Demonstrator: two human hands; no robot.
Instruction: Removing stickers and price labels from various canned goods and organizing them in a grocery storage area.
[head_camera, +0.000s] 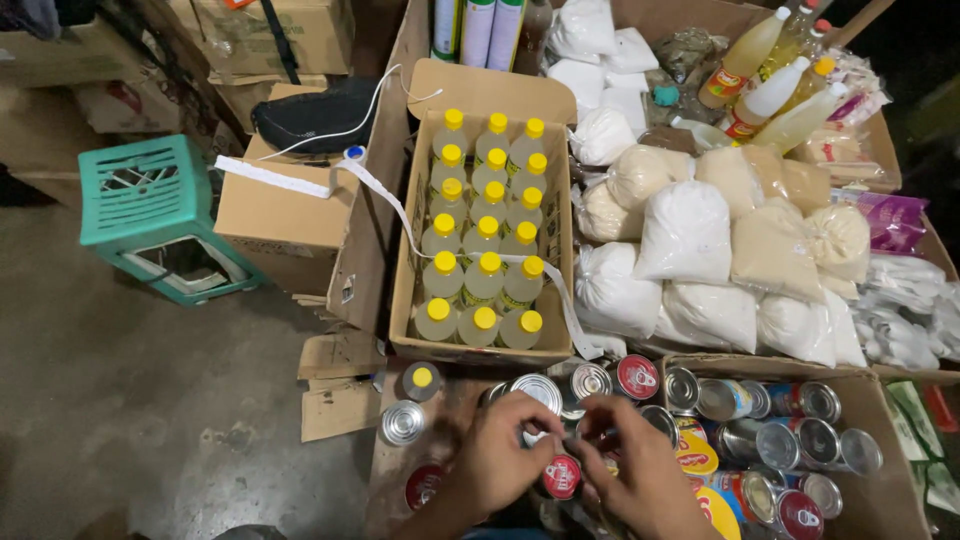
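My left hand (497, 462) and my right hand (640, 478) reach down into a low cardboard box (392, 470) packed with tin cans at the bottom of the view. The fingers of both hands curl among the cans. A red-lidded can (561, 477) lies between the two hands, touching the left fingers. A silver can top (538, 390) sits just beyond the left fingertips, and another silver can (590, 381) beyond the right. Whether either hand grips a can is hidden by the fingers.
An open carton (405, 270) holds several yellow-capped oil bottles (485, 280), with a long paper strip (395, 205) draped over it. To the right are white and beige filled plastic bags (686, 232) and more cans (790, 440). A teal plastic stool (150, 215) stands left.
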